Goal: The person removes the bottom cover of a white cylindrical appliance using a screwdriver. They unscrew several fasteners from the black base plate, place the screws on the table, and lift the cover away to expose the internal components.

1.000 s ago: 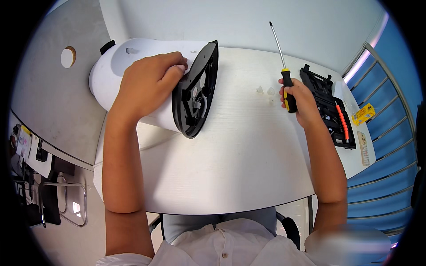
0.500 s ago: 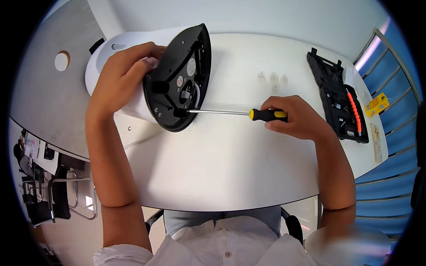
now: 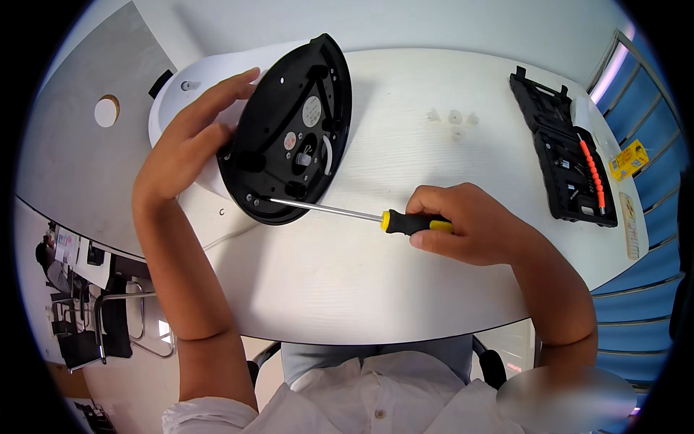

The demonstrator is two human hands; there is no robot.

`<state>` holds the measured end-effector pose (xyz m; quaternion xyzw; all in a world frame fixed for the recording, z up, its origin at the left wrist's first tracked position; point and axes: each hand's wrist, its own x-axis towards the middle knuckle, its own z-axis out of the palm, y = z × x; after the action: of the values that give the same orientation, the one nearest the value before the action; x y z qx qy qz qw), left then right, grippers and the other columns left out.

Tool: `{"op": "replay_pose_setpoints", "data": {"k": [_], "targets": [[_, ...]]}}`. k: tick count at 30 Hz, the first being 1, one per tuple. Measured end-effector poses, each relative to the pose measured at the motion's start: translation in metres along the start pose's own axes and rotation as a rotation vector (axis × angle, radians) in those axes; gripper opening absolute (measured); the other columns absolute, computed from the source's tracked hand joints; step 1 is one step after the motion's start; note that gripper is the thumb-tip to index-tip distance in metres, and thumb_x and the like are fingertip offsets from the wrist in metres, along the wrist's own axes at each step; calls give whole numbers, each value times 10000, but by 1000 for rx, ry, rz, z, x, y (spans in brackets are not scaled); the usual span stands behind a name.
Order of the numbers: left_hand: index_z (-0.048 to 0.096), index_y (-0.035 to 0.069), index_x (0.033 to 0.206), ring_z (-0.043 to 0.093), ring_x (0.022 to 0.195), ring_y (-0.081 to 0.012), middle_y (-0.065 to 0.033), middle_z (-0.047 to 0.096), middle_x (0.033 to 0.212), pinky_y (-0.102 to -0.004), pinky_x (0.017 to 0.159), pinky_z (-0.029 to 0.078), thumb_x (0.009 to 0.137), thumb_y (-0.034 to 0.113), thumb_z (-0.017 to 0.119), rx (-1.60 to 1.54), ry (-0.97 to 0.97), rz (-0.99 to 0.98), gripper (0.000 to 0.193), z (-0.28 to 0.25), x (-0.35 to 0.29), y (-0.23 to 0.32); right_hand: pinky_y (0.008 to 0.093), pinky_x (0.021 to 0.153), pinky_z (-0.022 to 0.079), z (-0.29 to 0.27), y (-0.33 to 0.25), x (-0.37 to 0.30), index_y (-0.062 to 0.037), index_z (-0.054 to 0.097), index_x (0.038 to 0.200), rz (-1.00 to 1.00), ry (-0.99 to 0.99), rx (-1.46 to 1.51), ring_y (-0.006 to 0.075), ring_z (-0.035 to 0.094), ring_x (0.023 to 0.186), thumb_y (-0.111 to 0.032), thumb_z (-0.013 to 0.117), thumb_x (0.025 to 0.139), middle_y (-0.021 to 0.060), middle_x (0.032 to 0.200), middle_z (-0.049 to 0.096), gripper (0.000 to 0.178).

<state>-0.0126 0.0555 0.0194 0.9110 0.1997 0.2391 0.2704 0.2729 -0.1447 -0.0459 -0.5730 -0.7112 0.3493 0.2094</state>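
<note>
Head view, white table [image 3: 405,289] as landmark.

Appliance: white appliance [image 3: 189,94] lying on its side at the far-left part of the table, black base plate [image 3: 293,130] turned toward the person. Compared with half a second ago: base plate tilted a little further toward the camera, more of its underside exposed.

Left hand [image 3: 191,141]: spread flat against the white body and the left rim of the base plate, fingers extended, pressing rather than clasping. Position on the appliance nearly unchanged from half a second ago.

Right hand [image 3: 470,220]: closed around the yellow-and-black handle of the screwdriver [image 3: 361,214], near the table centre. Shaft horizontal, tip at the lower edge of the base plate, at a screw point; exact seating too small to confirm. One second ago: screwdriver upright at the far right of the table, clear of the plate. Half a second ago: already level and against the plate.

Also on the table: three small pale parts [image 3: 453,118] at the far centre, unmoved; black open tool case [image 3: 560,155] at the far-right edge.
</note>
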Motion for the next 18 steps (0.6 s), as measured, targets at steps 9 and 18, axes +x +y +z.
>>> {"op": "replay_pose_setpoints", "data": {"k": [9, 18], "targets": [[527, -44, 1309, 534, 1187, -267, -160, 595, 1252, -333, 1042, 368, 762, 129, 416, -2, 12, -55, 584, 4, 1, 10, 367, 588, 409, -1, -4, 0, -36, 549, 932, 1, -2, 24, 275, 568, 615, -225, 624, 813, 121, 703, 622, 236], [579, -8, 1263, 600, 1063, -243, -147, 647, 1145, -311, 961, 421, 772, 173, 446, -4, 76, -90, 540, 9, 3, 8, 328, 580, 404, -3, -2, -2, -47, 559, 949, -88, 91, 135, 206, 543, 589, -218, 645, 811, 88, 694, 615, 236]]}}
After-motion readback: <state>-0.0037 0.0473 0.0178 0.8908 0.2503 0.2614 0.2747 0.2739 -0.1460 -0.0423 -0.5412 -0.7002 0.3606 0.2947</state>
